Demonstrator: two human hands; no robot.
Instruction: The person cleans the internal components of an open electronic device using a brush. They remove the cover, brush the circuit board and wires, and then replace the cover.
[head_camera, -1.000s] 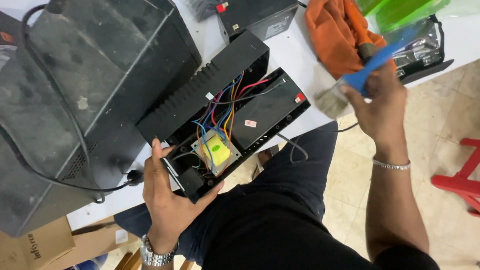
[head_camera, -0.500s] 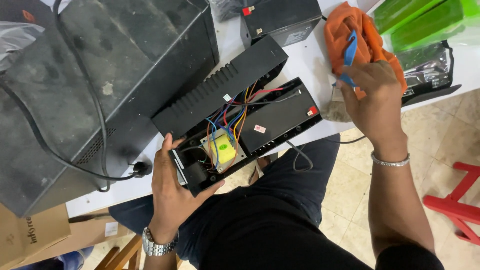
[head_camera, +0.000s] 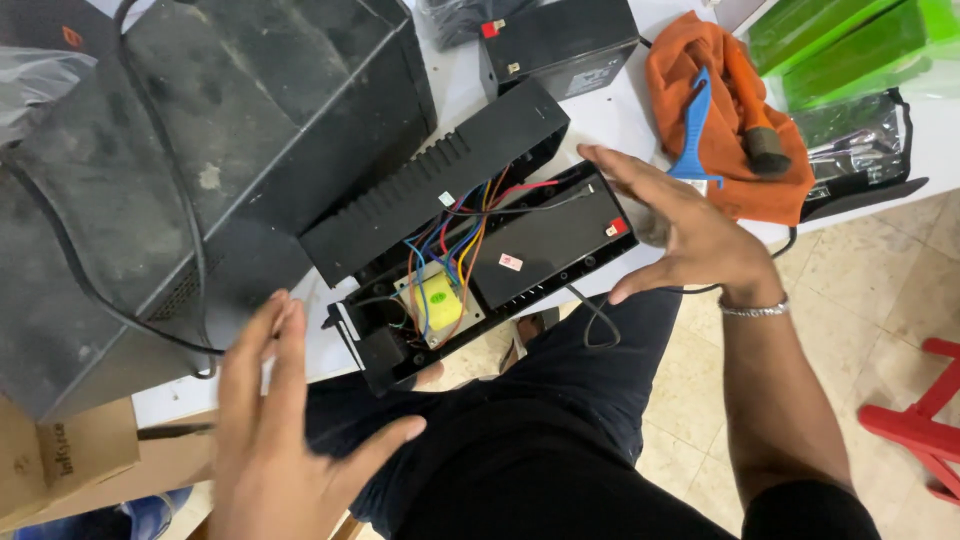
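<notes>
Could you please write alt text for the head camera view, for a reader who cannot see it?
Two open, empty hands, left hand and right hand, flank an opened black device case with coloured wires on a white table. A blue-handled brush lies on an orange cloth.

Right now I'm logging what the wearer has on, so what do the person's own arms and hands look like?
Both forearms are bare, no sleeves showing. The right hand has a thin silver bracelet at the wrist. The left hand shows no ring or glove; its wrist is out of frame. Neither hand wears gloves.
</notes>
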